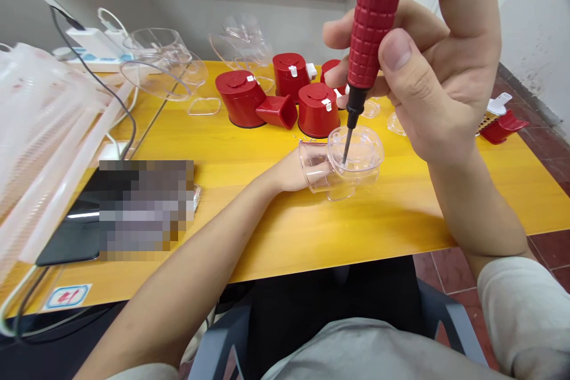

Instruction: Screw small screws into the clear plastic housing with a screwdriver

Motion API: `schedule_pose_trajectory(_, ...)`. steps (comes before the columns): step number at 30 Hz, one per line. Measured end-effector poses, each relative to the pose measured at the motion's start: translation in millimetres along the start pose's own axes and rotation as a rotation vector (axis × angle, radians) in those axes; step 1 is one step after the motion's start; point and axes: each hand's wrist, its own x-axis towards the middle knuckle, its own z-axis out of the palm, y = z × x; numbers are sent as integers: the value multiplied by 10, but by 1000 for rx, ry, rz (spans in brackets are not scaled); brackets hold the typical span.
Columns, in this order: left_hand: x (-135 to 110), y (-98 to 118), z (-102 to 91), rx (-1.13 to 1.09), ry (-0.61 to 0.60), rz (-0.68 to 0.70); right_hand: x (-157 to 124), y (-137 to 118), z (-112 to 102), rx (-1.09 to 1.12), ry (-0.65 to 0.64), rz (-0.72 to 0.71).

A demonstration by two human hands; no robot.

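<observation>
Right hand point(439, 71) grips a red screwdriver point(376, 24), its top cut off by the frame's upper edge, tip down at a clear housing point(365, 157) right of centre; left hand point(315, 171) reaches inside, grip impossible to tell through plastic; yellow bench point(285, 237), reddish floor point(545, 249) lower right

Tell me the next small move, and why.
I'd probably give the screwdriver a gentle turn: the right hand grips it, its tip points down into the clear plastic part, and the left hand reaches inside that part, seemingly steadying it. What lies under the tip is too small to tell.
</observation>
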Motion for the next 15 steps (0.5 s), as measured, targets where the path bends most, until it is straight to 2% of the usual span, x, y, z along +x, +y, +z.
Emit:
schedule_pose_trajectory(4,4,-19,-4,-14,-13,23,11,-6,-12,66,53,-190)
schedule_pose_trajectory(10,-3,-20,-10,-15,-10,11,70,131,-21,76,86,-192)
schedule_pose_trajectory(15,-9,-24,-15,-16,-12,-9,37,41,28,167,69,-258)
